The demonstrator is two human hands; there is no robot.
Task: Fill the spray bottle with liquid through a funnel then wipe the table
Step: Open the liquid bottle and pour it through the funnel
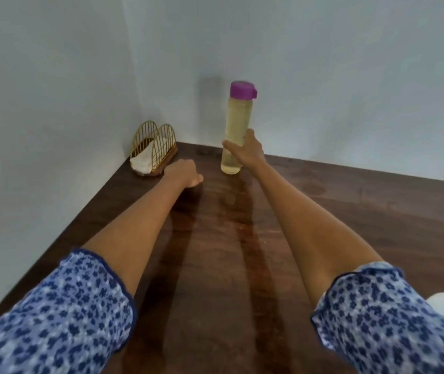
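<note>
Gripping: right hand clamped on bottle (purple cap), frame centre
Left hand: fingers curled, holding nothing, over table

no readable text, labels, brands, numbers, signs

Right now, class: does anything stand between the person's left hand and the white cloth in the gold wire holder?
Nothing visible does. The left hand lies just right of the gold wire holder, whose white cloth hangs out at the front. The tall purple-capped bottle of yellowish liquid stands farther right, gripped by the right hand.
</note>
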